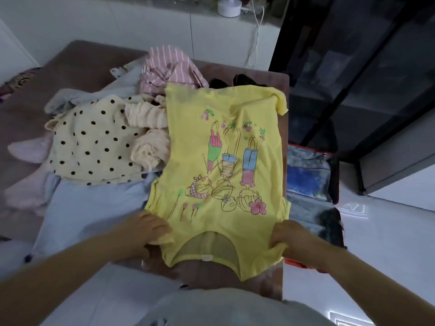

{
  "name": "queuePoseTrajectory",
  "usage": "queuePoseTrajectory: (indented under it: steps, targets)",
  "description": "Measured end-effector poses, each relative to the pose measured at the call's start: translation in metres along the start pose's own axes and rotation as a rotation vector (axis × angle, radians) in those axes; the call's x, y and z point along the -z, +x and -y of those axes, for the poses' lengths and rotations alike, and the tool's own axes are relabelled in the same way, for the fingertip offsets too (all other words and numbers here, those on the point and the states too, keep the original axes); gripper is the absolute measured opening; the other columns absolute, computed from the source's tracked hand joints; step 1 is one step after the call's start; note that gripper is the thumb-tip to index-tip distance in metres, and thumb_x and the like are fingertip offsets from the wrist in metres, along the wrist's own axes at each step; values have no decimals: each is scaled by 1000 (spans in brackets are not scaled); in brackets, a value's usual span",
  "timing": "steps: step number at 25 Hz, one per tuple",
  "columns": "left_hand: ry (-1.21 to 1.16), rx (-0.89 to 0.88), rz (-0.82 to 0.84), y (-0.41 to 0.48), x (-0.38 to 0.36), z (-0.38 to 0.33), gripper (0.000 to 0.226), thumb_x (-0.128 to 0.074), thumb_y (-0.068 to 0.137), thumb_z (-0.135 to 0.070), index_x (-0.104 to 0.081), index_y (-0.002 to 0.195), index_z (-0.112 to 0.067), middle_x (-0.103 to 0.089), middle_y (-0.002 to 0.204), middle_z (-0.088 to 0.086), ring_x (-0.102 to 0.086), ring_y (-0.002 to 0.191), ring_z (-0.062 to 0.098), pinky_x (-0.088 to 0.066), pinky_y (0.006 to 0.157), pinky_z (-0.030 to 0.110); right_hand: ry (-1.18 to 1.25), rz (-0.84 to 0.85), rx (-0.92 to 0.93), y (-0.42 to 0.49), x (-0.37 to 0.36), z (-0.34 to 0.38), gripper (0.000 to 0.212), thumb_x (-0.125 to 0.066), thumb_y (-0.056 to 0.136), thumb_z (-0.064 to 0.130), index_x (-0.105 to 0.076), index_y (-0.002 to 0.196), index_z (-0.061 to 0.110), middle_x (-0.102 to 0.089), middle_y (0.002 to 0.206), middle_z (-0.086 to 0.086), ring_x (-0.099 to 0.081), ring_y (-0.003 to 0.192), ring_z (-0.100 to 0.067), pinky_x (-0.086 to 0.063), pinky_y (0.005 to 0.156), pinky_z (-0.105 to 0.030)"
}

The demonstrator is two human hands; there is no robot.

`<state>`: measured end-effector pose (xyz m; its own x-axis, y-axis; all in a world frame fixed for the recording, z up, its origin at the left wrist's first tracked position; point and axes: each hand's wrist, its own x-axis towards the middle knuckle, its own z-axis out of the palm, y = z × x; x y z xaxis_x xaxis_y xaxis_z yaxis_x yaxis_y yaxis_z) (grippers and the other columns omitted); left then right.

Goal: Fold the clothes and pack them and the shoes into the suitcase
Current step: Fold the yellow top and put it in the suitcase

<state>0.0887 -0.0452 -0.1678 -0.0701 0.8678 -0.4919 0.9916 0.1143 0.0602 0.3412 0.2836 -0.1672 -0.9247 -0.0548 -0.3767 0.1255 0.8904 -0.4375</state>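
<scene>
A yellow child's T-shirt with a cartoon print lies spread on the brown bed, its neckline toward me. My left hand holds the near left shoulder of the shirt, fingers curled over its edge. At the near right shoulder, my right hand pinches the fabric. Left of the shirt is a heap: a cream polka-dot garment, a pink striped one, a light blue one. Dark shoes peek out behind the shirt's far edge. An open suitcase lies on the floor to the right.
A dark glass cabinet stands at the right beyond the suitcase. White wall units run behind the bed, with a white round device and a hanging cable on top. The floor at the right is white and glossy.
</scene>
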Motion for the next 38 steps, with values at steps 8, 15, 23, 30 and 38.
queuePoseTrajectory:
  steps: [8,15,23,30,38]
  targets:
    - [-508,152,-155,-20,43,15,15,-63,77,-41,-69,87,-30,-68,82,-16,-60,75,1,-46,71,19,82,-13,-150,-22,52,0,25,-56,88,13,-55,86,37,-59,83,20,-55,84,-1,-41,71,-13]
    - [-766,218,-160,-26,162,49,51,-60,60,-75,-64,71,-26,-51,65,-8,-46,61,6,-37,61,23,188,288,-231,-16,129,-13,19,-61,87,18,-62,74,32,-60,66,24,-53,62,7,-42,63,-14]
    - [-718,721,-828,95,280,138,21,-59,89,-25,-63,96,-6,-59,91,12,-55,85,22,-38,71,26,720,-597,-588,90,252,-80,20,-66,85,28,-58,83,10,-52,79,-12,-46,65,-22,-40,47,-23]
    - [-399,644,-819,148,243,115,50,-63,83,-32,-47,128,-17,-53,129,11,-44,120,32,-35,99,41,278,-265,-415,150,188,-77,52,-63,88,23,-42,134,17,-48,128,-7,-51,106,-19,-40,82,-25]
    - [-150,466,-606,109,148,77,62,-82,64,-18,-59,122,-13,-45,132,19,-33,120,32,-46,89,51,-84,-104,-435,140,92,-78,46,-48,93,26,-37,137,26,-36,140,-4,-37,128,-29,-42,99,-43]
